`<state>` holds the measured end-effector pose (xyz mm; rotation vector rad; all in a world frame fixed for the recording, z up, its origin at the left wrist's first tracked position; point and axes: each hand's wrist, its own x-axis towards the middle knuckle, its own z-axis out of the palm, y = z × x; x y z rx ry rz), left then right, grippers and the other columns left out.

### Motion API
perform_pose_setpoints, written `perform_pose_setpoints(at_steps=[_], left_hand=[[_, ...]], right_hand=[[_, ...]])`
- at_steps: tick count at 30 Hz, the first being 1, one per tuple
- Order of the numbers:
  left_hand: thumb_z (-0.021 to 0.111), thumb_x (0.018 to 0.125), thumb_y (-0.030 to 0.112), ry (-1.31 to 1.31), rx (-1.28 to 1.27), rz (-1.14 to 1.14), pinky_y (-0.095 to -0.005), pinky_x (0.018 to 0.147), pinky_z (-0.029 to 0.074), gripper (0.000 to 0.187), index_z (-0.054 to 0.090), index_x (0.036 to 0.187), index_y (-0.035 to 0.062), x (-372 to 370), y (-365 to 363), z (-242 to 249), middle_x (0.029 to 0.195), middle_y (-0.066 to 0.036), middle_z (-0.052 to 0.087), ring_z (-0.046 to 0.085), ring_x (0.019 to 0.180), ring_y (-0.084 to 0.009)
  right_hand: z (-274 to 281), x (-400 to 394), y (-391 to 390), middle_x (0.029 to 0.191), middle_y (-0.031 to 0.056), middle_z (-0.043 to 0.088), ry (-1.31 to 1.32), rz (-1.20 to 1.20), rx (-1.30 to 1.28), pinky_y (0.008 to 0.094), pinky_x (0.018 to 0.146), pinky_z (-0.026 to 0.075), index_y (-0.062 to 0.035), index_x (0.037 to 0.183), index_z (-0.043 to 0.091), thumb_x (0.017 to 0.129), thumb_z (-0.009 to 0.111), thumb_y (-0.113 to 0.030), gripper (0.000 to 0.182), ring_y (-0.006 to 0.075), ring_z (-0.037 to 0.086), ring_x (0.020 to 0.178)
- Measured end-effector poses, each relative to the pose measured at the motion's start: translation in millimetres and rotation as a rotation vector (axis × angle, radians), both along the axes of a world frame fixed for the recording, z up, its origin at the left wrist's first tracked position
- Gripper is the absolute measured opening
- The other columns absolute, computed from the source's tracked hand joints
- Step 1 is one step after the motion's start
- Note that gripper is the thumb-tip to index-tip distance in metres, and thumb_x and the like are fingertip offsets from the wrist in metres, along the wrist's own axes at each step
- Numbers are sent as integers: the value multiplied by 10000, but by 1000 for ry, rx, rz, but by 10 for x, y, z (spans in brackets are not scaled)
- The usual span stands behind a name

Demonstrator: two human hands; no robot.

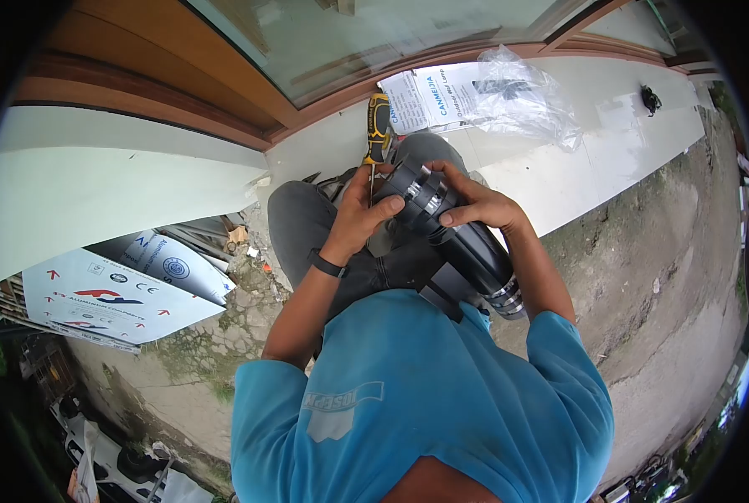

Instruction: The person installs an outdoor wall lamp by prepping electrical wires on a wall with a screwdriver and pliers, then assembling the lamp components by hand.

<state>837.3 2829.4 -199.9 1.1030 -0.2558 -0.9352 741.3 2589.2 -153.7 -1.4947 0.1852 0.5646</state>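
A black cylindrical wall lamp (467, 243) with shiny bands lies slanted across my lap, its lower end near my right forearm. My left hand (364, 214) has its thumb on the lamp's upper end, and its fingers also hold a yellow and black screwdriver (378, 126), whose handle points away from me and whose thin shaft runs down beside the fingers. My right hand (477, 201) is wrapped round the lamp's banded part, thumb on the near side. A dark flat bracket (450, 289) sticks out from the lamp's side toward my shirt.
A printed lamp box (433, 101) and clear plastic wrap (534, 109) lie on the white tiled ledge (592, 159) ahead. A small black object (650, 101) sits farther right. Aluminium composite panels (131, 293) lean at the left. A glass door (374, 33) stands in front.
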Motion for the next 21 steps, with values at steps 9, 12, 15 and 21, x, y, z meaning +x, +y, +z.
perform_pose_setpoints(at_steps=[9,12,15,21], left_hand=[[893,762,51,-61,0,69,-335,987,554,868,358,1445,78,-172,-23,-130,1323,-94,535,577,1252,-202],[872,798,80,-182,-68,139,-264,783,578,818,361,1437,80,-63,-78,-90,1248,-79,590,647,1015,-132],[855,832,122,-109,-46,151,-222,615,492,777,362,1430,82,42,-57,-45,1159,-61,627,591,797,-76],[860,848,146,76,-34,153,-223,599,518,723,387,1390,75,98,18,-33,1141,-70,608,611,772,-88]], right_hand=[[-93,15,61,1380,207,527,-75,-87,-41,390,1130,358,-50,1550,281,826,814,-419,971,292,490,1311],[-171,29,73,1349,201,544,-178,-112,-78,396,1141,348,-48,1524,297,886,782,-475,908,285,471,1334],[-243,91,110,1351,202,531,-190,-128,-211,392,1090,416,-43,1490,314,928,742,-495,839,274,550,1270],[-100,117,154,1340,203,514,10,-159,124,362,939,533,-35,1476,325,972,682,-505,777,250,693,1068]])
